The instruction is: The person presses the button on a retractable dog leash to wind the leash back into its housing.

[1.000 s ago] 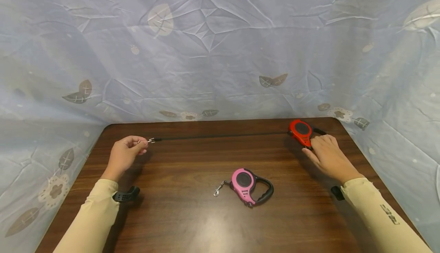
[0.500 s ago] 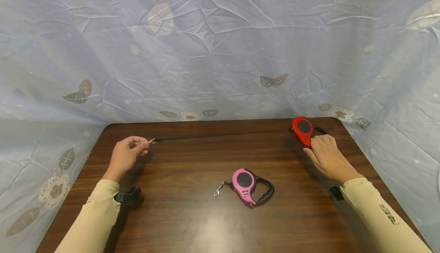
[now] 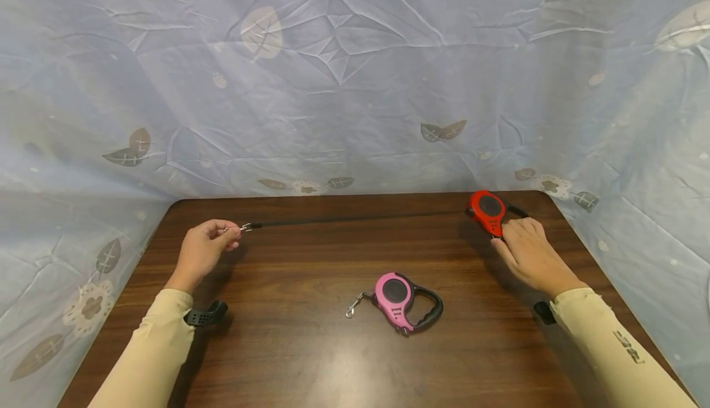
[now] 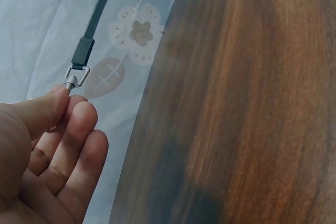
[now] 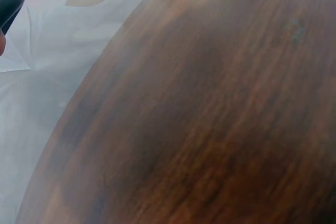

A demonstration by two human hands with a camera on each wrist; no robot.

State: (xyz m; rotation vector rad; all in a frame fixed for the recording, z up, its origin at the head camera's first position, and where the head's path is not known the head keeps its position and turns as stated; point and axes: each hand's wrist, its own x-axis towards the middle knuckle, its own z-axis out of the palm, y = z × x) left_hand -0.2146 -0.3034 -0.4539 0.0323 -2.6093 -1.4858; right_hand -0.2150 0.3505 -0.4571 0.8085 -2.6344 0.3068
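Note:
A red retractable dog leash (image 3: pixel 488 207) with a dark round centre is held by its black handle in my right hand (image 3: pixel 527 254), near the table's far right corner. From its case a thin black cord (image 3: pixel 355 218) stretches leftward to a metal clip (image 3: pixel 246 227). Thumb and forefinger of my left hand (image 3: pixel 205 251) pinch that clip; the left wrist view shows the clip's swivel (image 4: pixel 72 80) at the fingertips, its hook end hidden. In the right wrist view only a bit of the black handle (image 5: pixel 10 4) and finger edges show.
A pink retractable leash (image 3: pixel 394 297) lies on the brown wooden table (image 3: pixel 277 352) between the arms, its metal clip (image 3: pixel 353 306) pointing left. A pale blue patterned cloth (image 3: pixel 344 87) hangs behind the table and along both sides.
The red leash shifts slightly up and to the right, then dips a little. My left hand stays nearly still, pinching the clip. The pink leash has not moved.

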